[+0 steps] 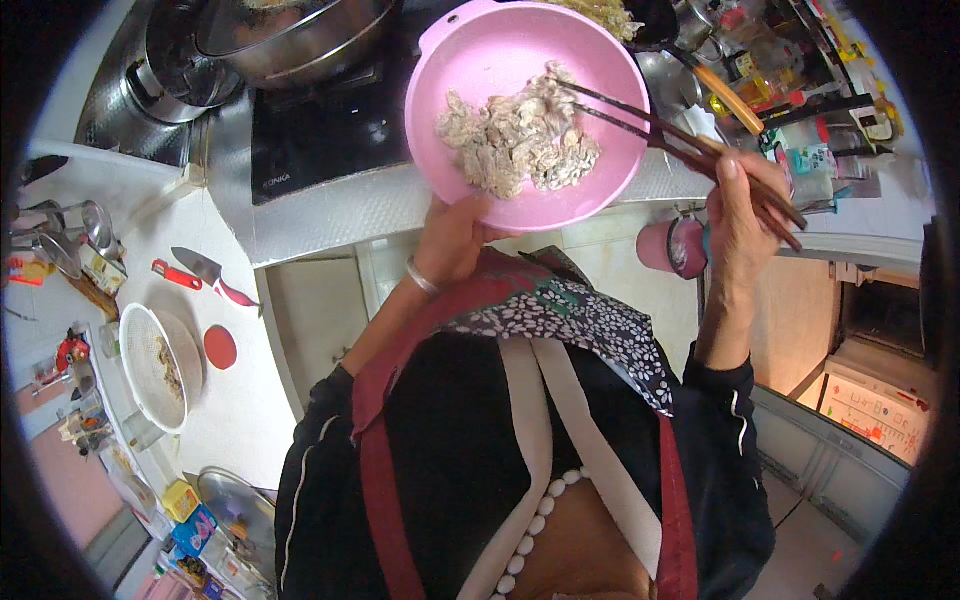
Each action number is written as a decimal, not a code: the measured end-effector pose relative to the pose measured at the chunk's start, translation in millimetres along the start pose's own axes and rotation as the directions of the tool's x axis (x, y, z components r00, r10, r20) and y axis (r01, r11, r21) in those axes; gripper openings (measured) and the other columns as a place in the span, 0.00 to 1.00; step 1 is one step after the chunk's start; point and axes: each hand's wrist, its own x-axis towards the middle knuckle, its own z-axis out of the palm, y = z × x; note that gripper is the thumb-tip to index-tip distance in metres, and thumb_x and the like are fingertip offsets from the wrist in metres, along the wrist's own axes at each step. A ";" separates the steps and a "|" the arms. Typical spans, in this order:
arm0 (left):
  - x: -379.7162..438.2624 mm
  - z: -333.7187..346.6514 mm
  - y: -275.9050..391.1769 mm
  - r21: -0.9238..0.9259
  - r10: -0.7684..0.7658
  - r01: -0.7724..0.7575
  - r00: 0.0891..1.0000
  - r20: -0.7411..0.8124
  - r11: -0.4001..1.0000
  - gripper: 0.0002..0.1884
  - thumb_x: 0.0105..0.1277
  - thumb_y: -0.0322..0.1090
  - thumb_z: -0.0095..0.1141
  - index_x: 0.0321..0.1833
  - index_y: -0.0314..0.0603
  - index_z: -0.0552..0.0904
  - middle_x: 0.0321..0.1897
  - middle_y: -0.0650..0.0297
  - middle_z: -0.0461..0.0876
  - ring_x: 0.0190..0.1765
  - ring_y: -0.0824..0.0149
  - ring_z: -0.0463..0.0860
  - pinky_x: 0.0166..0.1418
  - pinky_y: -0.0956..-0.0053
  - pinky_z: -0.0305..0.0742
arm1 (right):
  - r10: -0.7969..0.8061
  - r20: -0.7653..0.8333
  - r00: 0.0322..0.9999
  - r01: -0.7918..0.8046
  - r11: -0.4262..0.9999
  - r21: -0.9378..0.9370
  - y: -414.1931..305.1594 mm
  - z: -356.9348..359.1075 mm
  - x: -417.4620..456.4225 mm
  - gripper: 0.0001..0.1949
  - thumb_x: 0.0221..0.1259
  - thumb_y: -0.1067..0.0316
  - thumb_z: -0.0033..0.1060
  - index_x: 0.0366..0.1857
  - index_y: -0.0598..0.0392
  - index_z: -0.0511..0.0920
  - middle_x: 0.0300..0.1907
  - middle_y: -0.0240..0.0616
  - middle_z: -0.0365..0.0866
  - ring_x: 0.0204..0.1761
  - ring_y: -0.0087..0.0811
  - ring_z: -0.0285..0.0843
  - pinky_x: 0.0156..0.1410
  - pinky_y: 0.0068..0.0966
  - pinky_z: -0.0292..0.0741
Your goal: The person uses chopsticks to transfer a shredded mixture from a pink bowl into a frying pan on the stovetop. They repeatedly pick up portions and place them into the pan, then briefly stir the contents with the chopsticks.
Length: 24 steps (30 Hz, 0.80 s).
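A pink plastic bowl [472,52] is tipped towards me over the front edge of the cooker counter. My left hand [454,240] grips its near rim from below; the fingers under the bowl are hidden. In the bowl lie clumps of pale grey, coated food [517,139], perhaps oysters or meat pieces. My right hand [742,202] holds a pair of dark wooden chopsticks [675,139]. Their tips touch a clump at the upper right of the heap, inside the bowl.
Behind the bowl are a black glass cooktop [315,142], a steel pot [292,45] and a pan with a wooden handle [720,90]. A kitchen knife [210,274], a red peeler [177,274] and a white colander [196,367] rest on the left counter. Bottles [757,82] crowd the right.
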 end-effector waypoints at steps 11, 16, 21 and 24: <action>1.5 -1.5 3.4 0.017 0.004 -0.005 1.000 0.024 1.000 0.28 0.54 0.23 0.37 0.61 0.37 0.55 0.52 0.54 0.68 0.47 0.58 0.76 0.41 0.68 0.80 | 0.127 0.205 0.970 -0.044 0.930 -0.365 -53.8 -11.8 4.7 0.06 0.52 0.72 0.57 0.31 0.61 0.75 0.33 0.40 0.79 0.34 0.25 0.75 0.42 0.18 0.70; 3.4 -4.6 1.8 0.019 -0.028 0.027 0.999 0.021 0.999 0.28 0.54 0.22 0.37 0.62 0.38 0.55 0.53 0.54 0.68 0.48 0.59 0.75 0.41 0.67 0.80 | -0.102 0.148 0.984 0.132 0.969 -0.210 -55.2 2.2 7.8 0.05 0.53 0.72 0.56 0.31 0.61 0.76 0.32 0.38 0.79 0.33 0.25 0.74 0.42 0.19 0.70; 2.6 -1.7 4.0 0.050 0.007 -0.007 1.000 0.008 0.999 0.29 0.54 0.22 0.38 0.62 0.40 0.54 0.54 0.55 0.67 0.49 0.59 0.75 0.41 0.67 0.80 | -0.025 0.240 0.970 0.095 0.954 -0.284 -56.3 2.5 10.7 0.05 0.52 0.73 0.56 0.31 0.61 0.76 0.32 0.39 0.78 0.34 0.25 0.75 0.43 0.18 0.70; 5.0 -5.4 0.3 0.035 0.008 -0.008 1.000 0.015 0.999 0.29 0.55 0.22 0.39 0.62 0.40 0.54 0.55 0.55 0.66 0.50 0.59 0.74 0.40 0.67 0.80 | -0.149 0.251 0.956 0.189 0.971 -0.144 -50.3 5.1 8.2 0.05 0.52 0.72 0.57 0.31 0.61 0.76 0.33 0.40 0.78 0.35 0.25 0.75 0.43 0.18 0.70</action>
